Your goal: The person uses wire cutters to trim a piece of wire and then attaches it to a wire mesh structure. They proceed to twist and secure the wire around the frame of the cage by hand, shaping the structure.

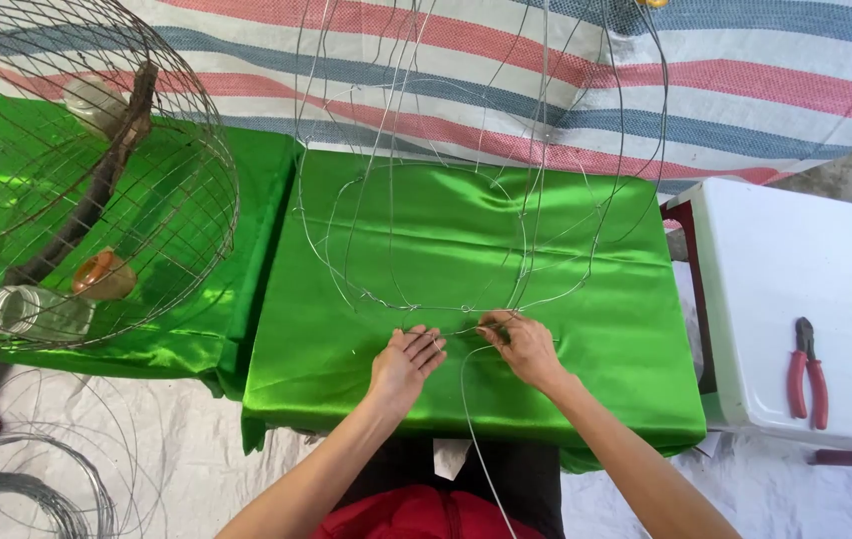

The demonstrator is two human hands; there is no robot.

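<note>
Upper left: domed wire cage holding a branch perch and cups. Right: red-handled pliers on white worktop. Lower left: wire coils.

Wire frame top beyond edge

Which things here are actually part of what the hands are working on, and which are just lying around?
In use:
- wire frame on the green cloth
- loose wire strand, pinched by the right hand
- left hand, flat on the cloth beside it

Lying about:
- red-handled pliers on the white table
- finished wire cage
- wire coils on the floor
</note>
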